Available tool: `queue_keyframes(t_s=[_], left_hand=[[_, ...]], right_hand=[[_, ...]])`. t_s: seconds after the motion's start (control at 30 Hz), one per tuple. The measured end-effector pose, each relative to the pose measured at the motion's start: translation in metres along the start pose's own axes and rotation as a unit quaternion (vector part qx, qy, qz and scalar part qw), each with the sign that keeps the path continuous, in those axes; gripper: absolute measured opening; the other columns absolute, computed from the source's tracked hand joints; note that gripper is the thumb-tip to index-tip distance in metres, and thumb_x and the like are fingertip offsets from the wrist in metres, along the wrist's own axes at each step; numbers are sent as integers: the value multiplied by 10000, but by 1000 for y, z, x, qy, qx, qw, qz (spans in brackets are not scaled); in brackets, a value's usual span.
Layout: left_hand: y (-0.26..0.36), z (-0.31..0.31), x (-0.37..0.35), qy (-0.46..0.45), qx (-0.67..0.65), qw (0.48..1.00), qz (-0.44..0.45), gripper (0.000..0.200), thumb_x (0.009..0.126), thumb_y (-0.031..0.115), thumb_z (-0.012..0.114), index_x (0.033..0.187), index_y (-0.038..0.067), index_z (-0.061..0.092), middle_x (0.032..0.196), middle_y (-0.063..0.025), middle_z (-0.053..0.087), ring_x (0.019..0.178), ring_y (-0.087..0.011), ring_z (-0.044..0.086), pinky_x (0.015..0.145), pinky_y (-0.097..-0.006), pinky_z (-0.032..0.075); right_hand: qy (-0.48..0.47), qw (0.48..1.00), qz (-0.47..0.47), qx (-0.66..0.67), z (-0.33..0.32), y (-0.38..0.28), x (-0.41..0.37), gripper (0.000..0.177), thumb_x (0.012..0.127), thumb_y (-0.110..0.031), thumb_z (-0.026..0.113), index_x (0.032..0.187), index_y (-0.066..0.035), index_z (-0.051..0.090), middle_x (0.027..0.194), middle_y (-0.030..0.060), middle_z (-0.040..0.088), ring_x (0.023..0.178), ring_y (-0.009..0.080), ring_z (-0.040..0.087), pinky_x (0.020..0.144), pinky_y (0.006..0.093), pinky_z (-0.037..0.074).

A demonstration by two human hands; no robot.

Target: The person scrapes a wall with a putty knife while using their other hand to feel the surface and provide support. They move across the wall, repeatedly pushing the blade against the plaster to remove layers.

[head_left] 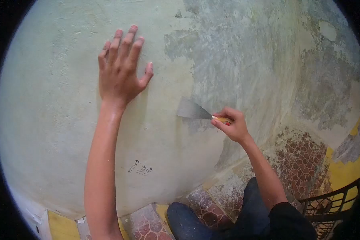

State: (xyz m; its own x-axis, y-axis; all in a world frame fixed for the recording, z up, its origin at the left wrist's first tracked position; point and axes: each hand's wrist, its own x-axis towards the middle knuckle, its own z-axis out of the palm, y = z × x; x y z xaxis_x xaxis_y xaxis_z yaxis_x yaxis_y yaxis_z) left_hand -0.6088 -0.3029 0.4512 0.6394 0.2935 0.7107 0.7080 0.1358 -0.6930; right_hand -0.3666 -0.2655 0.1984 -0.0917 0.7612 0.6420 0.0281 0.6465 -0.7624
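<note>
My left hand (122, 72) lies flat against a pale green painted wall (60, 132), its fingers stretched out and apart. To its lower right, my right hand (233, 124) grips the yellow handle of a putty knife (193, 109). The wide metal blade points left and overlaps the wall near the border between the pale paint and a bare grey patch (236, 60). Part of the handle is hidden inside my right fingers.
Small handwritten marks (140, 168) show low on the wall. Dusty patterned floor tiles (300, 160) with flakes run along its foot. A black metal rack (332, 204) stands at lower right, near my knees (188, 220).
</note>
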Motion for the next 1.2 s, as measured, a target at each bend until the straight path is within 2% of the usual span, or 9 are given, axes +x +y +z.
queue_keyframes(t_s=[0.17,0.23,0.37,0.53,0.7,0.87,0.93,1.0,1.2], left_hand=[[0,-1,-2,-24,7,1000,-7,559,822,387,617,1335,208,485,1514,13,393,1400,-203,344,1141,-393,253],[-1,-2,-2,-22,12,1000,-9,560,822,388,615,1336,208,485,1514,13,395,1400,-201,345,1139,-392,256],[-1,-1,-1,-15,13,1000,1,562,822,386,616,1338,206,484,1516,16,395,1397,-199,350,1134,-389,264],[-4,2,-3,-16,22,1000,3,566,834,414,610,1347,216,478,1522,24,387,1401,-199,345,1138,-387,275],[-2,3,-3,11,7,1000,11,524,827,393,613,1305,212,497,1485,16,407,1369,-216,365,1118,-417,318],[-4,5,-3,17,5,1000,21,523,832,402,615,1305,213,494,1481,24,411,1361,-209,376,1106,-410,325],[-4,4,-4,14,17,999,24,526,835,409,615,1308,213,491,1480,27,413,1358,-206,379,1104,-408,326],[-3,2,-4,-35,34,999,-2,557,847,395,636,1355,230,478,1528,41,379,1403,-183,345,1152,-382,264],[-4,2,-4,-19,20,1000,3,540,852,394,630,1344,226,483,1521,42,386,1400,-188,345,1152,-381,267]], right_hand=[[10,1000,-13,6,-10,5,-15,237,798,-187,794,826,13,670,768,79,681,697,93,612,605,251,460],[31,998,22,57,-8,13,-19,233,799,-186,792,816,10,666,768,81,686,692,99,613,611,248,465],[11,999,28,-32,-12,-3,-12,218,800,-174,788,821,8,669,783,84,695,710,101,628,632,250,484],[26,998,32,43,-5,3,-16,225,795,-186,792,834,4,679,800,83,703,721,102,636,643,258,497],[15,999,44,14,-11,-1,-18,236,795,-192,791,815,7,666,809,84,709,729,101,638,651,256,502],[8,998,55,-16,-11,-5,-19,247,796,-202,787,812,7,657,812,84,712,719,109,637,649,257,500],[18,1000,10,7,-8,1,-21,255,794,-209,787,818,8,656,816,88,713,707,114,634,634,262,493],[25,1000,10,-1,0,-2,-16,257,793,-210,788,814,8,653,817,88,713,697,114,626,623,264,486],[36,999,28,25,6,-3,-27,261,795,-207,790,794,7,639,801,81,706,674,100,601,599,265,468]])
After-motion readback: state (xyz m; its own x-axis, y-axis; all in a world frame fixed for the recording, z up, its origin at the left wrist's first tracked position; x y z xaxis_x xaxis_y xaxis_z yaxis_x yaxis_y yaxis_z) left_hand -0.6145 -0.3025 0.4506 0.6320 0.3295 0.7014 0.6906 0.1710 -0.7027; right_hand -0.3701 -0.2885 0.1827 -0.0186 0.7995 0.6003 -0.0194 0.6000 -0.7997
